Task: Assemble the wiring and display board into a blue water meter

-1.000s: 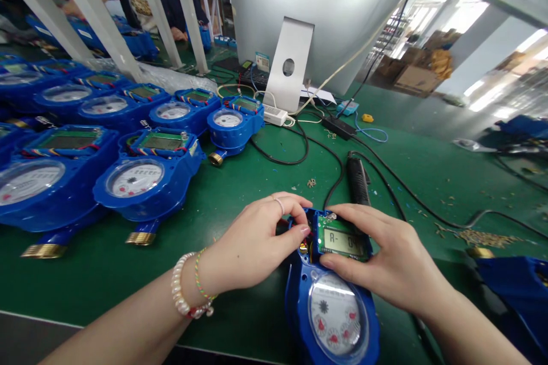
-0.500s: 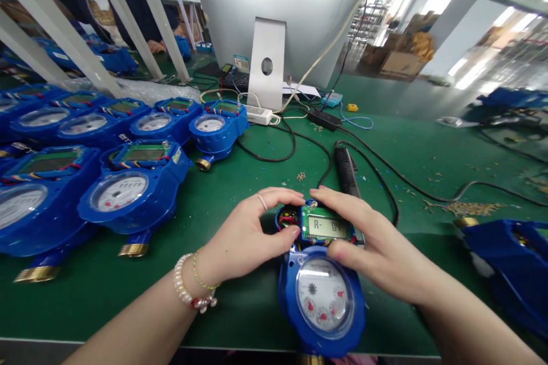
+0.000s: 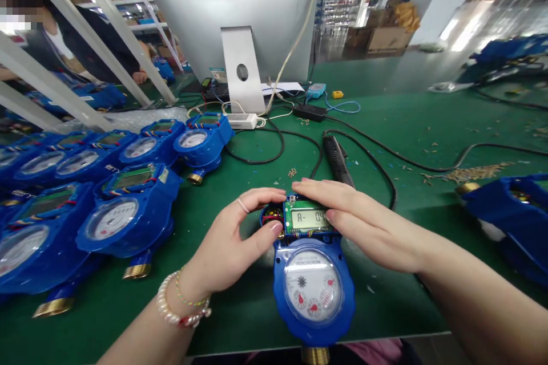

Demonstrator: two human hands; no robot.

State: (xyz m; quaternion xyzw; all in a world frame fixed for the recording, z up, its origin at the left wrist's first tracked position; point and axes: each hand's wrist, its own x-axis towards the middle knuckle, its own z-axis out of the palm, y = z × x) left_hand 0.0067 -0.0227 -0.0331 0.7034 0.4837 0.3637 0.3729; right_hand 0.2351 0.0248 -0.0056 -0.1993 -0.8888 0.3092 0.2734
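A blue water meter (image 3: pixel 314 291) with a round dial and a brass fitting lies at the table's front edge. In its upper housing is a green circuit board with a lit display (image 3: pixel 306 218) reading "A- 04", its right end covered by fingers. My left hand (image 3: pixel 229 239) grips the housing's left side, thumb near the small wire-filled round compartment (image 3: pixel 273 215). Across the right side lies my right hand (image 3: pixel 368 222), fingers along the board's top edge and thumb on the display's right end. A black power screwdriver (image 3: pixel 337 159) lies just beyond that hand.
Several more blue meters (image 3: pixel 128 205) stand in rows at the left; another meter (image 3: pixel 509 217) is at the right. Behind are a monitor (image 3: pixel 240 0), black cables (image 3: pixel 385 145) and a power adapter (image 3: pixel 242 121). Loose screws (image 3: pixel 466 172) lie right. Another person stands behind the frame bars (image 3: pixel 115 28).
The view has turned slightly right. My right thumb has moved up from the board's lower edge to the display's right end. My left hand keeps its hold on the meter.
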